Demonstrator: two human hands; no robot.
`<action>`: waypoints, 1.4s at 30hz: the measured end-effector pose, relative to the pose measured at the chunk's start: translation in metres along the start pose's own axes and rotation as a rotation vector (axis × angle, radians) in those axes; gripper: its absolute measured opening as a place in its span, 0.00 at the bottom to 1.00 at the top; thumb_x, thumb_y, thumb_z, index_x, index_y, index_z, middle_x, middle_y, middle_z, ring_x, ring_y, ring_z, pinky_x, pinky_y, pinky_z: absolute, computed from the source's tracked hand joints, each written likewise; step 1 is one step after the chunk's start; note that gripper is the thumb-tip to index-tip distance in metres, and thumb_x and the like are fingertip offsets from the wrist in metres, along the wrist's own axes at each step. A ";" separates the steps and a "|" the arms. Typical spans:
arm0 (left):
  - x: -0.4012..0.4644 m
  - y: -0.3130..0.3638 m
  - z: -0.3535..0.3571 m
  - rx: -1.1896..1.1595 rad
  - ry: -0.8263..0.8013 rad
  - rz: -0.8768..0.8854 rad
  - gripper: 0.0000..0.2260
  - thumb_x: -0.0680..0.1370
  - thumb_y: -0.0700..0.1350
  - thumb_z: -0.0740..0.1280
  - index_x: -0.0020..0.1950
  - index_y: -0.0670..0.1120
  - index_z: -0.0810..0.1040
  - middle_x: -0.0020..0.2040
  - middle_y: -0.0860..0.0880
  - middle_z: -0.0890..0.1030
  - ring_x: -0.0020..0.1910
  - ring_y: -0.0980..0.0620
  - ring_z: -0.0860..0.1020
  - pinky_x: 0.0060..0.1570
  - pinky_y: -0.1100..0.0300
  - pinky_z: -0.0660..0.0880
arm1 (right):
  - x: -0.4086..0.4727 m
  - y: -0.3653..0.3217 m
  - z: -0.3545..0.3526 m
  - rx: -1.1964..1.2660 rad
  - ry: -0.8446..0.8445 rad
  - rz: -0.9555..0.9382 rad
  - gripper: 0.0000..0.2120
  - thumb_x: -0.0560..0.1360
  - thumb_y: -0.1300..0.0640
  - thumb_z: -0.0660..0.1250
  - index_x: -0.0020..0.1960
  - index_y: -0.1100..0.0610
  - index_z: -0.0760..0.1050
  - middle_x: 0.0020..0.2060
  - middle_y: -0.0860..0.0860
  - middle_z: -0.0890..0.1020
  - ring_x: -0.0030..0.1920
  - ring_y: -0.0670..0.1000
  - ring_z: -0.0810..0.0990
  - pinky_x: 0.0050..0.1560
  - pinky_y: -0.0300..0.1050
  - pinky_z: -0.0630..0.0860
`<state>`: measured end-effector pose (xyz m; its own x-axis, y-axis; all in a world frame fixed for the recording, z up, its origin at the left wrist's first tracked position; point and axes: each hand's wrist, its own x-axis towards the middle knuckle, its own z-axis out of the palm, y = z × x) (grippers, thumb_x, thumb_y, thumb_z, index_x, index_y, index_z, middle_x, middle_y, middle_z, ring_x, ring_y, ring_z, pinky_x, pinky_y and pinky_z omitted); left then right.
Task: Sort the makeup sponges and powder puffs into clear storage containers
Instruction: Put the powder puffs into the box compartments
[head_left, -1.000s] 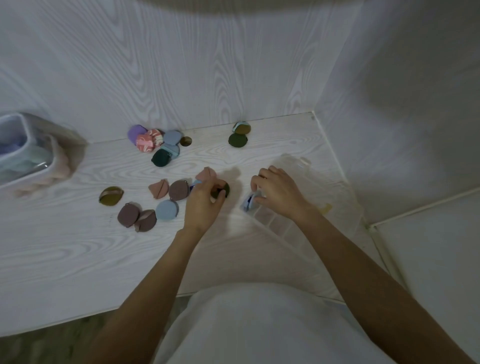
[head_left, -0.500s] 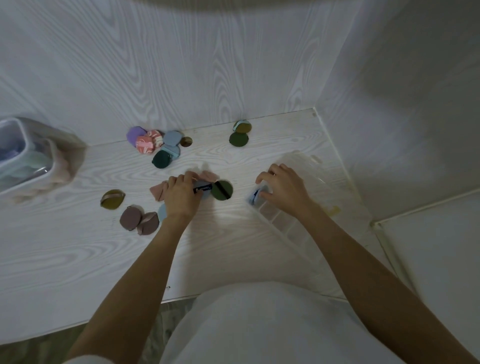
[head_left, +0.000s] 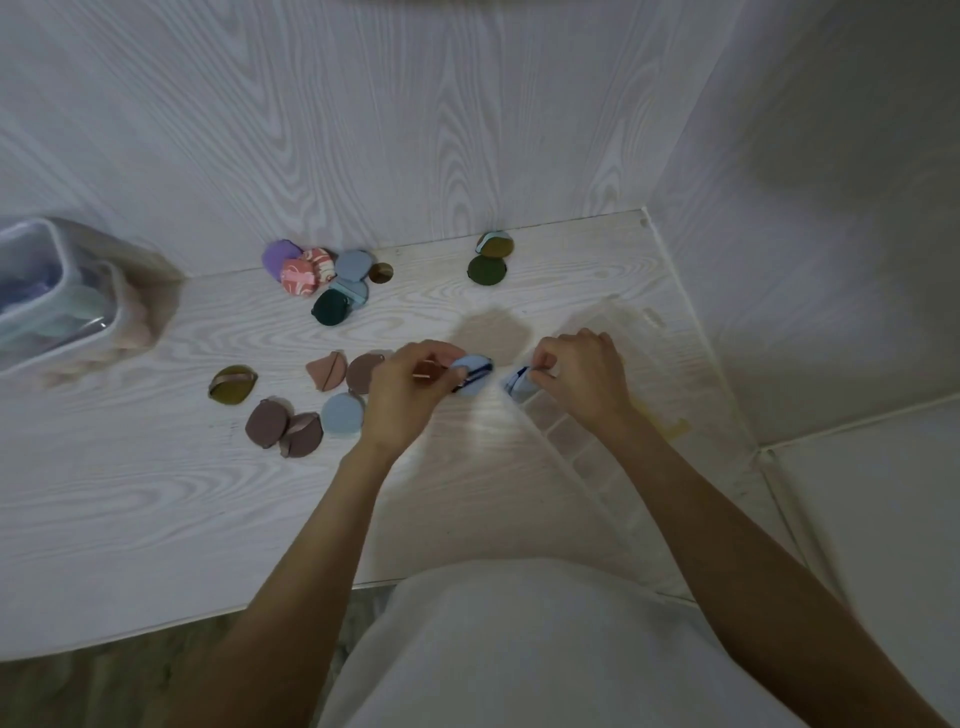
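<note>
Hidden or unclear: the clear divided tray (head_left: 618, 436) under the right hand (head_left: 582, 382) is nearly see-through, its far edge hard to trace; a yellowish smear beside it cannot be identified. The tub (head_left: 67, 312) at far left is cut off by the frame.

Surface and room: white wood-grain tabletop (head_left: 156, 493) set into a corner of matching wall panels (head_left: 415, 130).

Grips: left hand (head_left: 410, 387), fingers curled, pinches a light blue puff (head_left: 474, 375) with a dark strap, held just above the table. Right hand, fingers curled, pinches a second blue puff (head_left: 519, 387) at the tray's near corner, just right of the first; the two are close but apart.

Containers: tray compartments look bare apart from that puff, as far as can be seen. The tub holds pale pieces, blurred.

Loose stock left of the left-hand grip: a blue puff (head_left: 342, 413), two brown ones (head_left: 283, 428), a pink one (head_left: 326, 370), an olive one (head_left: 234, 384). Beyond the grip, by the wall: a mixed pile (head_left: 322, 278) and two green puffs (head_left: 488, 260).
</note>
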<state>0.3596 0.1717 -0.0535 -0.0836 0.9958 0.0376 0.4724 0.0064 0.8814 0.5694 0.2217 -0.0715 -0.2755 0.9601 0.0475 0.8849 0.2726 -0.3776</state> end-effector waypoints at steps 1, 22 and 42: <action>-0.001 0.007 0.008 0.006 -0.039 0.042 0.05 0.73 0.39 0.72 0.45 0.48 0.80 0.44 0.51 0.82 0.41 0.56 0.79 0.43 0.66 0.77 | 0.000 0.001 0.000 0.019 -0.002 0.005 0.03 0.70 0.56 0.71 0.43 0.55 0.80 0.38 0.53 0.83 0.41 0.55 0.75 0.45 0.45 0.62; 0.023 0.023 0.050 0.329 -0.035 0.138 0.04 0.73 0.39 0.70 0.47 0.44 0.80 0.42 0.48 0.81 0.35 0.56 0.75 0.35 0.79 0.66 | -0.001 0.017 -0.012 0.268 -0.005 -0.009 0.07 0.72 0.63 0.67 0.45 0.54 0.82 0.38 0.50 0.84 0.40 0.51 0.74 0.40 0.44 0.72; 0.016 0.019 0.075 0.423 -0.118 0.207 0.11 0.74 0.50 0.70 0.42 0.42 0.80 0.37 0.45 0.81 0.34 0.47 0.78 0.33 0.52 0.76 | -0.003 0.022 -0.015 0.250 -0.110 -0.061 0.08 0.74 0.61 0.64 0.50 0.55 0.79 0.45 0.48 0.83 0.46 0.51 0.74 0.48 0.46 0.72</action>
<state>0.4329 0.1949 -0.0715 0.1389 0.9834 0.1167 0.7861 -0.1812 0.5910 0.5958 0.2261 -0.0661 -0.3767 0.9261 -0.0184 0.7493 0.2930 -0.5939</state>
